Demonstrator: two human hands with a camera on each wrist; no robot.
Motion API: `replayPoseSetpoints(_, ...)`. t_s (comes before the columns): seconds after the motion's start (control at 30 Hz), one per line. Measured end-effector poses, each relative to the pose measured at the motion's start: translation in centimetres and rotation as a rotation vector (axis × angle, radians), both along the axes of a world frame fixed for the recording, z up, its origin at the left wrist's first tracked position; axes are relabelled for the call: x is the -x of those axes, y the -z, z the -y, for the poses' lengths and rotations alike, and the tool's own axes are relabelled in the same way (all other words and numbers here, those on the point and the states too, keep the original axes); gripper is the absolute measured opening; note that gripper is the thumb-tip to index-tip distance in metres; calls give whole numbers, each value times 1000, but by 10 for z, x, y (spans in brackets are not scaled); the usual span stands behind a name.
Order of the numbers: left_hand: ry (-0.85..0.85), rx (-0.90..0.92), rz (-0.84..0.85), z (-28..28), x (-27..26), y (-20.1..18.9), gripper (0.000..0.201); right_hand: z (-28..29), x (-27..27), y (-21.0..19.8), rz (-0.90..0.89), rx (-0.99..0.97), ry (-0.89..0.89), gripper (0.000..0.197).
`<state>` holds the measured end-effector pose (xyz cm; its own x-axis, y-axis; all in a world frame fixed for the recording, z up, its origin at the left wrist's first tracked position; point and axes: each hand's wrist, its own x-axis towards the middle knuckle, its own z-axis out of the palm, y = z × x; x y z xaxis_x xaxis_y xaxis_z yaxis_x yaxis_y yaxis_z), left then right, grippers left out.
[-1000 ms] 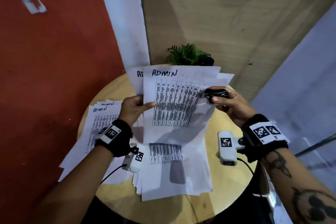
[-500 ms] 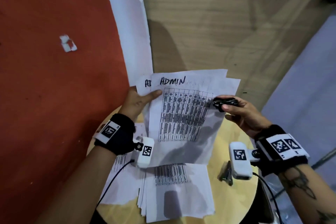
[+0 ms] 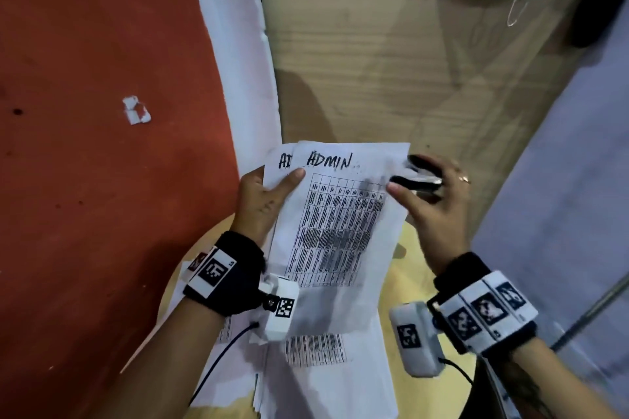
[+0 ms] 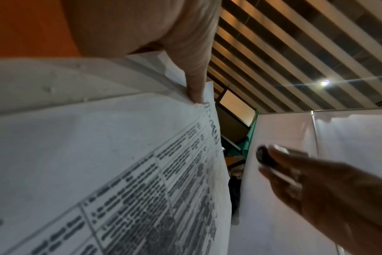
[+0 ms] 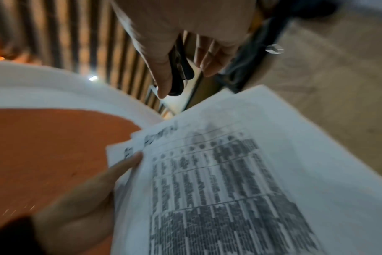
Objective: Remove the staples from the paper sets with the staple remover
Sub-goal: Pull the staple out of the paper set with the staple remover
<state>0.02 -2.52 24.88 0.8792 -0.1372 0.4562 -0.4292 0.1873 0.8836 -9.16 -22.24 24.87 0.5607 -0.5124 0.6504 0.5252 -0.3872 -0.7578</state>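
Since half a second ago the right hand (image 3: 439, 211) has come away from the stapled set of white printed sheets headed ADMIN (image 3: 337, 224): the small black staple remover (image 3: 420, 175), which was against the set's right edge partway down, now sits just off the set's top right corner, apart from the paper in the left wrist view. The set has also been lifted higher above the round pale wooden table (image 3: 408, 282). I judge this as either a staple just pulled or the tool being re-aimed; no staple can be made out, so I cannot tell which.

The right hand holds the remover between thumb and curled fingers, with its forefinger stretched out straight toward the set. The left hand (image 3: 262, 204) pinches the set's top left corner, thumb on the front sheet below the heading, fingers hidden behind.

The set hangs nearly upright, its long axis running from the heading down toward the table, leaning slightly right at the foot, printed face toward the person. The remover lies crosswise to that axis, its dark end toward the set's top right corner; whether its claws are apart is too blurred to say.

Loose white printed pages (image 3: 323, 367) lie on the table beneath the set.
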Motion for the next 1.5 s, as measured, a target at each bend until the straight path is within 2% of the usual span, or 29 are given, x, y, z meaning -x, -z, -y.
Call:
replayPoseSetpoints(0.17, 15, -16, 27, 1, 12, -11, 6, -52, -10, -27, 44, 587, -44, 44)
replayPoseSetpoints(0.27, 52, -11, 35, 0, 14, -16, 7, -61, -20, -31, 47, 712, -41, 44)
replayPoseSetpoints(0.47, 1, -46, 92, -2, 20, -25, 21, -60, -21, -40, 59, 777, -65, 43)
replayPoseSetpoints(0.97, 69, -42, 104, -1, 30, -35, 2, -59, -15, -53, 100, 906, 22, 33)
replayPoseSetpoints(1.3, 129, -28, 170, -3, 43, -43, 22, -61, -14, -57, 124, 940, 75, 20)
replayPoseSetpoints(1.37, 145, 0, 143, -3, 44, -43, 20, -61, -13, -57, 136, 919, 72, 21)
replayPoseSetpoints(1.5, 200, 10, -18, -3, 36, -42, 11, -61, -13, -57, 123, 859, 24, 23)
